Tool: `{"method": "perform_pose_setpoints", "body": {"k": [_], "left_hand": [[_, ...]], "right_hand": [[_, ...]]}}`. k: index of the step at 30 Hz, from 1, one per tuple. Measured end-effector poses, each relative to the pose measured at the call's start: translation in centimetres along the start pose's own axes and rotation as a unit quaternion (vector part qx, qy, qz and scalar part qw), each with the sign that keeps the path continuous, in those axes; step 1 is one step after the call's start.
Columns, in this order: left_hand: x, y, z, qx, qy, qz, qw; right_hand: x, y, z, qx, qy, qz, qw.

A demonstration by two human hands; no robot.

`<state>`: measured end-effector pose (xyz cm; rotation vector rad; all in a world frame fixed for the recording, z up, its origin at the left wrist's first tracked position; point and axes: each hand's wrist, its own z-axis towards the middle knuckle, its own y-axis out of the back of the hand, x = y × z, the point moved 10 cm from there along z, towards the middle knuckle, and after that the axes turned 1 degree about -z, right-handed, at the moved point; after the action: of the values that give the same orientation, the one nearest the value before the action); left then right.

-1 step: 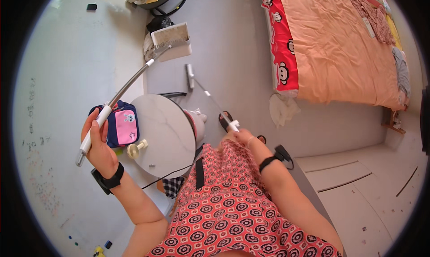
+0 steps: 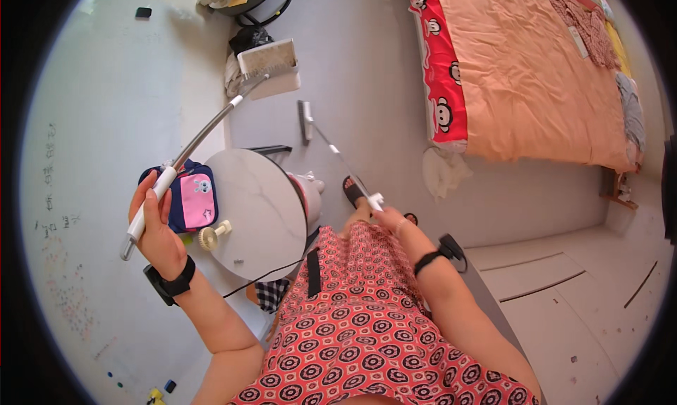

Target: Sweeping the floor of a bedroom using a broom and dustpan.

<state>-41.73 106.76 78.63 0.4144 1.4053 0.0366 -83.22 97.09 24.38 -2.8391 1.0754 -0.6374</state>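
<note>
My left hand [image 2: 159, 232] is wrapped round the white and steel handle of a long-handled dustpan [image 2: 288, 84]. The handle runs up and away to the pan, which rests on the floor by the wall and has a comb-like toothed edge. In front of my body my right hand [image 2: 386, 219] grips the white end of a broom [image 2: 305, 125]. Its thin pole slants forward and left, and the bristle head is near the floor just this side of the dustpan, apart from it. The fingers of my right hand are partly hidden and slightly blurred.
A round marble-look table [image 2: 261, 214] stands beside my left arm, with a blue and pink bag [image 2: 197, 197] and a small cream fan [image 2: 210, 237] at its edge. A bed [image 2: 522, 87] fills the far right. White cloth [image 2: 444, 172] lies by its corner. Behind the dustpan is a black bag [image 2: 250, 38].
The broom head and my right hand have shifted slightly to the right. My left hand and the dustpan are almost where they were.
</note>
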Motion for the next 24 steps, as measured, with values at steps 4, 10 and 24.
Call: {"method": "perform_pose_setpoints", "body": {"k": [4, 10, 24], "left_hand": [[1.2, -0.7, -1.9, 0.029, 0.028, -0.020, 0.999], [4.4, -1.1, -5.9, 0.045, 0.059, -0.027, 0.997], [6.9, -0.1, -25.2, 0.152, 0.130, 0.036, 0.979]], "right_hand": [[-9.0, 8.7, -10.5, -0.009, -0.060, 0.047, 0.997], [-18.8, 15.7, -23.2, -0.074, -0.070, 0.008, 0.995], [2.2, 24.7, -19.4, -0.322, 0.141, -0.477, 0.805]]}}
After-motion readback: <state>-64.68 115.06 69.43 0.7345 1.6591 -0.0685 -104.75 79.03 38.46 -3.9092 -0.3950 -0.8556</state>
